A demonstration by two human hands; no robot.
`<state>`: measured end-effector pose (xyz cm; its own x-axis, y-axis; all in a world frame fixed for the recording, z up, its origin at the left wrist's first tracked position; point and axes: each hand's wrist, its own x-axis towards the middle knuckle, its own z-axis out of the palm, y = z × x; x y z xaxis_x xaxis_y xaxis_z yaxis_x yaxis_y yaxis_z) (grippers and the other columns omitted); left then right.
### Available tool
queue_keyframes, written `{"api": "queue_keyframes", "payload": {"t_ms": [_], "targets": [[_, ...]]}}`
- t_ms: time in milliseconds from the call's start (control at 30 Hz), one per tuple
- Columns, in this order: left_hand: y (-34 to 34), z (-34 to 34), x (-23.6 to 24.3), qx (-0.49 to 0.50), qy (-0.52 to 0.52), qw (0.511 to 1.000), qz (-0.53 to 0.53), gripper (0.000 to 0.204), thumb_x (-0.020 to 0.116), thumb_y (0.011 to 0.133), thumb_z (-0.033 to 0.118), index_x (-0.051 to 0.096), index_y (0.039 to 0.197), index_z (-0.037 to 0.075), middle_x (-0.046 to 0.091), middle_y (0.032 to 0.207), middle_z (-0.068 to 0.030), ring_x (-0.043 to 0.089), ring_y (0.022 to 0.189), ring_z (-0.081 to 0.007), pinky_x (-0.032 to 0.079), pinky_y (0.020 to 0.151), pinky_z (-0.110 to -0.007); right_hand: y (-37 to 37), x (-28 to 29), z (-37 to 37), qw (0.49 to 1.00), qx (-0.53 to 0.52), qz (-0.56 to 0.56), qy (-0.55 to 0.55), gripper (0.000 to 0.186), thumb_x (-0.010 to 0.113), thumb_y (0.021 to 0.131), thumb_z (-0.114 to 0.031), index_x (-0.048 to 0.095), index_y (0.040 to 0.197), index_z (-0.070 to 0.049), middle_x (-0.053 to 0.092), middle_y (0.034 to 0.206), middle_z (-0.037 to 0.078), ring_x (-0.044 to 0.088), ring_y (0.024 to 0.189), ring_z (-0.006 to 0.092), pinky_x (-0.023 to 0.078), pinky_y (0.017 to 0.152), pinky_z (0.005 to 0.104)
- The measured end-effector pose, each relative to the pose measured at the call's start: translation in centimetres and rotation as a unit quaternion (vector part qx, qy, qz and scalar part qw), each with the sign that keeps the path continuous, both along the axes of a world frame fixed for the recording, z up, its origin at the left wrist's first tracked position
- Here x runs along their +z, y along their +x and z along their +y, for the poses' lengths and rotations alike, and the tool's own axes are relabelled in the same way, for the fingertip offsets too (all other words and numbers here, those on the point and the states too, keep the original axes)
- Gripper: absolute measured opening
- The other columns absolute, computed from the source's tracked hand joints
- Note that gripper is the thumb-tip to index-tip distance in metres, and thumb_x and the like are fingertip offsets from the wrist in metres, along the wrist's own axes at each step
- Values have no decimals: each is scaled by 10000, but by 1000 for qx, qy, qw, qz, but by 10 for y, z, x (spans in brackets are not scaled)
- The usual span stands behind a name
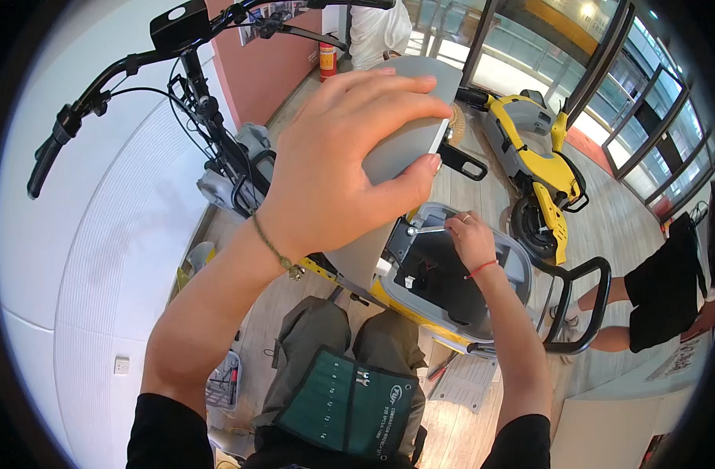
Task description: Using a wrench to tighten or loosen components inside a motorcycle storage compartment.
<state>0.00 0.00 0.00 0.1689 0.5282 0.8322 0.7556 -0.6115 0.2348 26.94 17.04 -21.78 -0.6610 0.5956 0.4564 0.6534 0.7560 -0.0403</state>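
Observation:
My left hand [326, 156] grips the raised grey seat [392, 160] of a scooter, fingers spread over its top and thumb at the edge. A black latch loop [464, 162] sticks out beside the thumb. Below, over the open grey storage bin [514, 273], my right hand [471, 241] pinches a slim silver wrench [430, 230]. The wrench's far end meets a bolt [411, 230] on the hinge bracket under the seat. Across my lap lies a green tool roll [326, 399] with a small wrench [363, 378] in one pocket.
The scooter's handlebar [205, 109] rises at the left, and its black rear rail [600, 305] curves out at the right. Another yellow scooter [541, 160] stands beyond. A person in black shorts [666, 289] is at the far right. A basket [226, 383] sits by my left leg.

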Motion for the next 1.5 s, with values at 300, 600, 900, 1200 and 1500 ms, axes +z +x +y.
{"api": "queue_keyframes", "payload": {"t_ms": [300, 600, 900, 1200, 1500], "targets": [[-4, -3, 2, 10, -4, 1000, 15, 403, 649, 789, 172, 688, 1182, 92, 619, 1342, -117, 531, 1257, -317, 375, 1085, -425, -3, 0, -4, 999, 34, -9, -21, 136, 682, 774, -31, 715, 894, -85, 688, 936, 57, 634, 932, 270, 552, 788, 388], [-6, -4, 1, 7, -10, 1000, 5, 404, 647, 789, 173, 688, 1181, 82, 617, 1346, -116, 531, 1255, -321, 375, 1084, -429, 7, -13, -6, 991, 98, -2, 96, 233, 633, 798, -74, 695, 1022, -67, 684, 1016, 44, 630, 1011, 236, 524, 832, 386], [-6, -3, 2, 1, 3, 1000, 1, 409, 652, 781, 158, 690, 1181, 81, 622, 1339, -120, 531, 1264, -321, 374, 1091, -434, -3, -19, -17, 991, 9, -30, 128, 327, 595, 820, -115, 685, 1135, -115, 691, 1097, 12, 599, 1103, 213, 473, 870, 364], [-5, -6, 2, 5, -14, 1000, -3, 408, 660, 773, 166, 691, 1172, 82, 629, 1328, -120, 537, 1243, -342, 380, 1087, -453, -7, -25, -22, 995, 1, 3, 96, 251, 632, 797, -79, 686, 1037, -129, 687, 1077, 11, 601, 1074, 230, 463, 882, 377], [-4, -6, 2, 9, -8, 1000, -4, 403, 666, 772, 169, 694, 1164, 79, 636, 1318, -113, 548, 1227, -335, 383, 1085, -452, -5, -26, -23, 996, 31, 58, 58, 111, 712, 851, -157, 698, 939, -91, 662, 980, 44, 621, 957, 256, 534, 797, 388]]}}
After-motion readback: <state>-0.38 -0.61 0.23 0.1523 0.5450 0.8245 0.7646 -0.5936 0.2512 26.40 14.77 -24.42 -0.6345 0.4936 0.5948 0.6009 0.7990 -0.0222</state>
